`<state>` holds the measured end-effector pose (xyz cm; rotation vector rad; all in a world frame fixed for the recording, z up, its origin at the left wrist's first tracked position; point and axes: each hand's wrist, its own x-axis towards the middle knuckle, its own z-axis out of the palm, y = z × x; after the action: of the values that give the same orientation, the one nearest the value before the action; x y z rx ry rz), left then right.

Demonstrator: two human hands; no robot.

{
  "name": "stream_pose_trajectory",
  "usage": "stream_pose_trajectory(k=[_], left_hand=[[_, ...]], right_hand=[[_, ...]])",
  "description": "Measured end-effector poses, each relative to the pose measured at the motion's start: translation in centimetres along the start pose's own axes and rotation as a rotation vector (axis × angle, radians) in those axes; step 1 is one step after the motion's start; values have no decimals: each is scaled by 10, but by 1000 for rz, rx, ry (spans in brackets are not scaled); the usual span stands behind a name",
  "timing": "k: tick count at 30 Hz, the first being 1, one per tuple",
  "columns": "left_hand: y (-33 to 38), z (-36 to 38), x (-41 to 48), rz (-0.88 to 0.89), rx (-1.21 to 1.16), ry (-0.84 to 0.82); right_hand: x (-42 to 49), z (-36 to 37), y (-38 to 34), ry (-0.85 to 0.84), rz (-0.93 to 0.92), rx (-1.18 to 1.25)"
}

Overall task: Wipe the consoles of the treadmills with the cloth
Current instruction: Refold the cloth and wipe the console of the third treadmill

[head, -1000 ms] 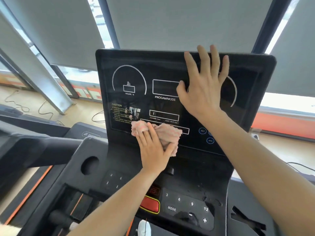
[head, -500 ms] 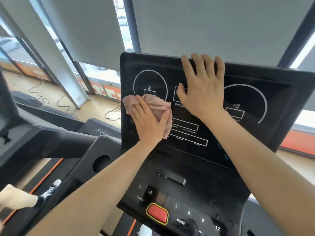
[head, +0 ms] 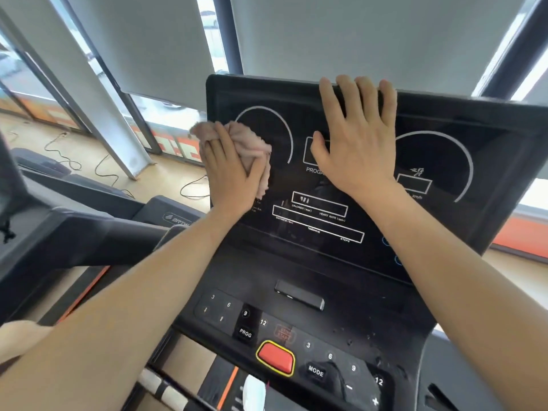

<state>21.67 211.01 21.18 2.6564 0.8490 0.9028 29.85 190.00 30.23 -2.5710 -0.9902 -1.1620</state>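
In the head view, the cloth (head: 252,140) was found bunched against the upper left part of the console (head: 489,143), near its left edge. It was pressed there by the left hand (head: 234,176), whose fingers were laid flat and close together over it, with the thumb stretched along its right side. The right hand (head: 355,149) was spread flat on the middle of the panel with its fingertips at the top edge. Nothing was held in it, and it was judged to be steadying the tilted screen. The wipe would be done best with even, light pressure and overlapping strokes carried right to the rim. The bracing hand would need to be shifted so that the patch beneath it was not missed. The cloth appeared pale pink, soft and nappy, crumpled into a loose wad that could be expected to mould itself to the flat face. The panel was seen to be glossy black and smooth, printed with thin white arcs and boxes, so smears would probably show. Below it, a duller keypad deck (head: 329,355) was speckled with what looked like droplets (head: 355,336). A rounded red button (head: 275,356) with a yellow rim was best left unpressed.
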Motion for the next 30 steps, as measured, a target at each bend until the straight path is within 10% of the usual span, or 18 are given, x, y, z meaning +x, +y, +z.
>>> stream_pose_trajectory(k=[17, 30], left_hand=[[-30, 39, -171, -100, -279, -354], [48, 59, -230, -52, -343, -338]], right_hand=[[-69, -16, 10, -35, -27, 158], [-281, -15, 81, -101, 575, 414]])
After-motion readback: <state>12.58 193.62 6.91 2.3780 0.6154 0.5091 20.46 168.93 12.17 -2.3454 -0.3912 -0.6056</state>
